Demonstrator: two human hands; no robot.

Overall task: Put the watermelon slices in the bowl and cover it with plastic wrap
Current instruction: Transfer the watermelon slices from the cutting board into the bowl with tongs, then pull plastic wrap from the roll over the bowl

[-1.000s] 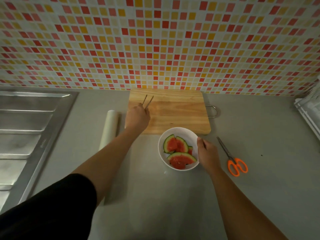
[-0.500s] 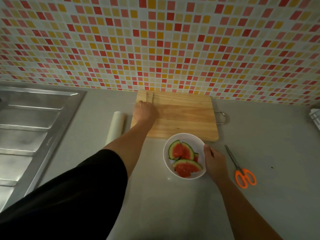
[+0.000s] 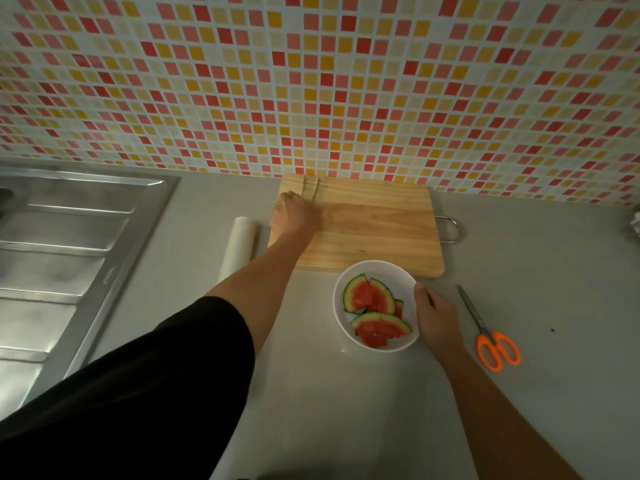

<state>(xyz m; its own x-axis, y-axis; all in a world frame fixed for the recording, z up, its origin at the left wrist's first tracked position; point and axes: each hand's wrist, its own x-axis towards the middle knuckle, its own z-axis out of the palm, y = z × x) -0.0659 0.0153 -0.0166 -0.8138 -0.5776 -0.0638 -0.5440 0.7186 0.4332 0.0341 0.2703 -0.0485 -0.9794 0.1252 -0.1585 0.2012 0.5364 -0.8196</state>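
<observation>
Three or so watermelon slices (image 3: 374, 312) lay in the white bowl (image 3: 375, 268), red flesh up with green rinds showing, some overlapping. The bowl sat on the grey desk (image 3: 346, 410), its far rim just at the near edge of the wooden board (image 3: 377, 223). The right hand (image 3: 437, 317) was closed around the bowl's right rim, thumb on the rim's upper edge and fingers hidden behind the wall.

The left hand (image 3: 294, 218) rested on the board's far left corner, closed on a pair of thin sticks, probably chopsticks (image 3: 311, 190), whose ends pointed toward the tiled wall (image 3: 311, 81). A black sleeve (image 3: 138, 393) covered the upper left arm, and the forearm reached over the desk to the board.

The roll of wrap (image 3: 239, 247) lay on the desk just left of the board, lengthwise toward the wall, its near end passing under the left forearm. No wrap covered the bowl. Orange-handled scissors (image 3: 486, 329) lay to the right of the bowl, near the right hand but apart from it, blades pointing away. A metal handle (image 3: 450, 228) stuck out of the board's right side. The steel sink drainer (image 3: 69, 258) took up the left of the desk, well apart from the bowl.
</observation>
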